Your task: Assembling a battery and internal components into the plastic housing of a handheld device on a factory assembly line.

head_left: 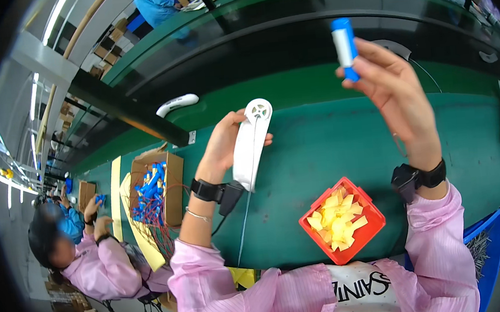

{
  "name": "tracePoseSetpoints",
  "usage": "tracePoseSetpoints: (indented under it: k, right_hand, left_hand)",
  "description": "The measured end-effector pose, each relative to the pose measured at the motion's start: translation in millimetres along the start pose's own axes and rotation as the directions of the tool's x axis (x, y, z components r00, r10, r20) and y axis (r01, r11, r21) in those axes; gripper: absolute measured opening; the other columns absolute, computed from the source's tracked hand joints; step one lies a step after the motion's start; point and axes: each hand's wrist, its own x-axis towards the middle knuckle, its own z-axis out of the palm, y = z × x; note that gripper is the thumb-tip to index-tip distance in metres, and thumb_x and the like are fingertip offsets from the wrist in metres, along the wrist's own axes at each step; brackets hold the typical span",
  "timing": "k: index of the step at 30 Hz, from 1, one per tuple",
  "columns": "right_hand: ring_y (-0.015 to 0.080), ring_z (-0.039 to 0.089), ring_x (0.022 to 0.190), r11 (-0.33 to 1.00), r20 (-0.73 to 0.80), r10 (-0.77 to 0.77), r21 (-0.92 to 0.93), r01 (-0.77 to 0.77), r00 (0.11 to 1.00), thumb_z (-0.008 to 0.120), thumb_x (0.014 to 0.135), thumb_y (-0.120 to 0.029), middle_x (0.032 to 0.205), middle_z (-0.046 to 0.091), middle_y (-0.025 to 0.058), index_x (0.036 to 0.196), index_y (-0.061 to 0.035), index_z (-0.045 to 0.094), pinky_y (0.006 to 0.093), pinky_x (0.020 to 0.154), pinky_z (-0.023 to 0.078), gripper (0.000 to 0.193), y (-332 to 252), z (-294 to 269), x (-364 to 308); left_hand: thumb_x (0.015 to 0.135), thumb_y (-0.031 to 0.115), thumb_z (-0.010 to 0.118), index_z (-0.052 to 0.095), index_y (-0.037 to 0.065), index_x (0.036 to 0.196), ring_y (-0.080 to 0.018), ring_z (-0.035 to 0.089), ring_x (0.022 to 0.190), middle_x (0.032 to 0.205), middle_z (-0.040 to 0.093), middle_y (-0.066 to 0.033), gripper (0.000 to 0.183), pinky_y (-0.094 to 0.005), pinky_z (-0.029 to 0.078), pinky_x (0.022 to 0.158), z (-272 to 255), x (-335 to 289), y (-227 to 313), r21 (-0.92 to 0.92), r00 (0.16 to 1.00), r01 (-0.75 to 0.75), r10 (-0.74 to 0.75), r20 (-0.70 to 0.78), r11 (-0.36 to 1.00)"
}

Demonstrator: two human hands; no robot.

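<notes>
My left hand (223, 144) is closed around a white plastic housing (248, 147), long and tapered, with a round spoked end at the top. A thin pale wire runs down along it toward the table's near edge. Raised at the upper right, my right hand (383, 76) pinches a blue cylindrical battery (345, 49) with a white patch on its side, held nearly upright. The two hands are well apart. Between them and closer to me, a red plastic bin (365, 229) on the green table (298, 158) holds many small yellow paper pieces (338, 216).
A cardboard box (174, 189) of blue batteries with red wires stands left, beside yellow strips (144, 236). A co-worker (101, 261) sits there. Beyond lie a white curved part (177, 104) and a dark conveyor; a post (120, 105) rises at left. A blue bin (490, 254) is at right.
</notes>
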Motion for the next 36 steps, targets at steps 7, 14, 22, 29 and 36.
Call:
tracePoseSetpoints:
  k: [7,14,22,29,36]
  right_hand:
    - [0.0165,0.065,0.095,0.998,0.121,0.039,-0.059,-0.032,0.992,0.067,0.089,-0.006,0.106,0.065,0.0115,0.13,0.0049,0.055,0.0327,0.085,0.054,0.044,21.9,32.5,-17.4]
    - [0.0109,0.065,0.087,0.969,-0.039,-0.056,-0.243,0.045,0.998,0.07,0.085,0.0,0.099,0.068,0.0102,0.118,0.0039,0.064,0.0258,0.077,0.056,0.033,45.5,42.1,-15.4]
    - [0.0149,0.068,0.092,0.929,-0.078,-0.1,-0.364,0.065,0.992,0.071,0.084,-0.001,0.098,0.071,0.0113,0.111,0.005,0.067,0.0283,0.082,0.056,0.029,46.0,44.9,-17.9]
    - [0.0233,0.061,0.081,0.402,0.269,-0.448,-0.791,0.461,0.853,0.072,0.078,0.0,0.093,0.065,0.014,0.105,0.007,0.069,0.0327,0.072,0.052,0.028,49.6,46.5,-27.1]
    - [0.0151,0.057,0.09,0.692,0.028,-0.395,-0.648,0.317,0.918,0.074,0.088,-0.025,0.094,0.058,0.0067,0.116,0.0001,0.049,0.0293,0.078,0.049,0.045,40.0,28.4,-2.9]
  left_hand:
    - [0.101,0.053,0.038,0.05,0.003,0.125,-0.0168,0.066,0.083,0.1,0.067,-0.0099,0.056,-0.0315,0.054,0.079,85.6,23.7,10.7,0.19,0.946,-0.322,0.321,0.039,0.927]
    - [0.105,0.046,0.03,0.038,0.006,0.135,-0.0237,0.061,0.106,0.122,0.058,-0.0166,0.05,-0.0378,0.053,0.087,138.4,16.4,-4.1,0.213,0.762,-0.627,0.647,-0.033,0.749]
    - [0.105,0.047,0.03,0.04,0.005,0.135,-0.0246,0.06,0.108,0.122,0.058,-0.0172,0.052,-0.0382,0.05,0.091,148.2,11.4,-15.2,0.108,0.694,-0.704,0.713,-0.102,0.701]
    - [0.105,0.047,0.029,0.042,0.002,0.134,-0.0245,0.06,0.106,0.123,0.058,-0.0173,0.055,-0.0373,0.051,0.089,148.4,5.2,-19.0,0.004,0.729,-0.677,0.672,-0.131,0.736]
    - [0.105,0.046,0.028,0.042,0.003,0.137,-0.0258,0.06,0.111,0.126,0.057,-0.0175,0.055,-0.0382,0.051,0.093,134.9,-1.5,-1.3,-0.107,0.759,-0.649,0.652,-0.013,0.753]
